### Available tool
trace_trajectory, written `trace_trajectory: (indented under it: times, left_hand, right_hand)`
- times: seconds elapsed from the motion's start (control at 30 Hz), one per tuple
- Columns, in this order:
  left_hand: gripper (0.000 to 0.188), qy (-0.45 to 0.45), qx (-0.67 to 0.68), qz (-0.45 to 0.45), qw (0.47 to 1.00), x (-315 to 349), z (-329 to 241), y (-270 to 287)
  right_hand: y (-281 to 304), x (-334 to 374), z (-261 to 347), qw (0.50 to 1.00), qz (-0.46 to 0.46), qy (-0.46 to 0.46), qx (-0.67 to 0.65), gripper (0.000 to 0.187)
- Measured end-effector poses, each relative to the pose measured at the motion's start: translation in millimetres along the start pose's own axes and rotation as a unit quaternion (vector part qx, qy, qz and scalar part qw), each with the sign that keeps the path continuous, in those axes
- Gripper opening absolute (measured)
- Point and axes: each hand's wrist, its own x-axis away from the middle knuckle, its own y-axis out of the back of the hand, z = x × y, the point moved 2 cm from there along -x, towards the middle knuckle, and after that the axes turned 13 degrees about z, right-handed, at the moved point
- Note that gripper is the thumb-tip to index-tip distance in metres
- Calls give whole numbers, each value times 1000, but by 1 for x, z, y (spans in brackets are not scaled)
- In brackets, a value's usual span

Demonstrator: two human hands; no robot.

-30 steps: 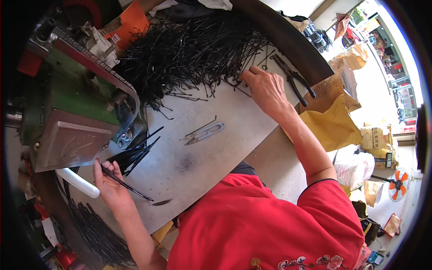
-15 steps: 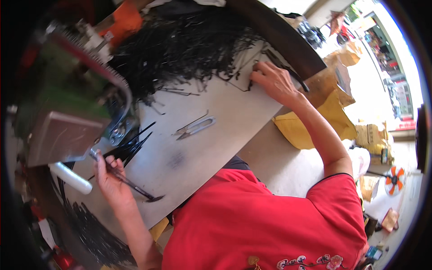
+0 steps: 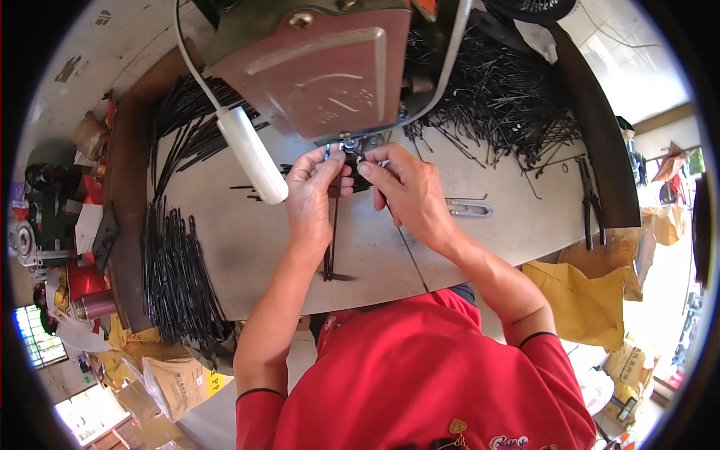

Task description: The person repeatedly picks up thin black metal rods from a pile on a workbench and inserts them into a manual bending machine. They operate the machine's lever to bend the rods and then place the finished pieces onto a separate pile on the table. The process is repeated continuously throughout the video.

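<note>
Both hands meet under the front of a green and brown machine [image 3: 322, 82], close to its small metal working parts [image 3: 349, 142]. My left hand [image 3: 309, 187] is closed, thumb against fingers, around a dark strip [image 3: 332, 240] that hangs toward the near edge of the table. Thumb and fingers of my right hand [image 3: 411, 189] pinch a thin black rod [image 3: 414, 259], whose lower end slants down toward my red shirt. The fingertips hide the upper ends of both pieces. Silver thread snips [image 3: 470, 208] lie right of my right hand.
A tangled heap of thin black rods [image 3: 502, 97] fills the table's far right. Bundled black strips [image 3: 176, 277] lie at the left. A white tubular lamp [image 3: 255, 154] hangs beside my left hand. Dark-handled pliers [image 3: 591, 202] rest near the right rim [image 3: 611, 142].
My right hand has come from the black heap at the right to the machine, now with a thin rod. My left hand has moved in beside it. The view has swung left.
</note>
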Motion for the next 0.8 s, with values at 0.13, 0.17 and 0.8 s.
trace_trajectory:
  times: [0.13, 0.17, 0.8]
  left_hand:
    - [18, -14, 5, 15, 1000, -1, -4, -3]
    - [17, -17, 4, 19, 1000, -2, -4, -3]
    - [15, 0, 19, 21, 1000, -7, -6, -5]
  right_hand:
    - [-5, -14, -13, 993, -26, -21, -116, 21]
    - [-5, -16, -14, 992, -30, -23, -118, 21]
    - [-8, -26, -16, 980, -15, -4, -200, 19]
